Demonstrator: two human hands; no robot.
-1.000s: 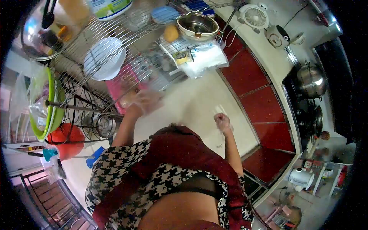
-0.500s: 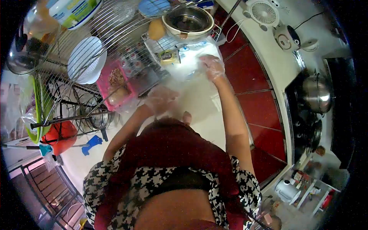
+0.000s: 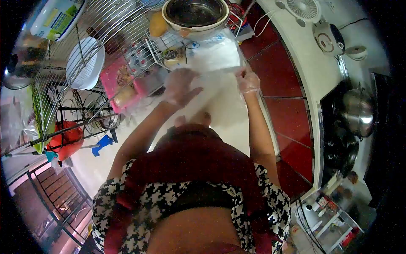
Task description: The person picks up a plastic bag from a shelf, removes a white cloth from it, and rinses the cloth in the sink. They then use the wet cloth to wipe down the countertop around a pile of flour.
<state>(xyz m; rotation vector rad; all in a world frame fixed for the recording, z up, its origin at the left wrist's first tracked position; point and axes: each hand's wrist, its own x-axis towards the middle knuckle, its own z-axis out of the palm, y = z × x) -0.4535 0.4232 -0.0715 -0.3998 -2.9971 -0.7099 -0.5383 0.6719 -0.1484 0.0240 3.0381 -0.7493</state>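
Note:
My left hand (image 3: 182, 86), in a clear thin glove, has its fingers spread, with the thumb apart; it is slightly blurred. My right hand (image 3: 248, 81), gloved the same way, is closed at the fingertips on the edge of a thin clear plastic sheet (image 3: 218, 76). The sheet stretches blurred from that hand toward the left one. Beyond the hands lies a white plastic packet (image 3: 213, 51) with blue print. A small yellowish packet (image 3: 174, 58) rests left of it, by a white wire rack (image 3: 165, 45).
A large pot (image 3: 195, 15) stands at the top. At left, a wire shelf (image 3: 103, 21) holds a white colander (image 3: 86, 63); a pink basket (image 3: 111, 80) with food is beside it. Red cabinet doors (image 3: 283, 114) line the right, beneath a counter with a steel pot (image 3: 357, 112).
My right hand has moved down a little, its fingertips now closed on the clear plastic. My left hand has moved up and slightly right. The view has shifted slightly.

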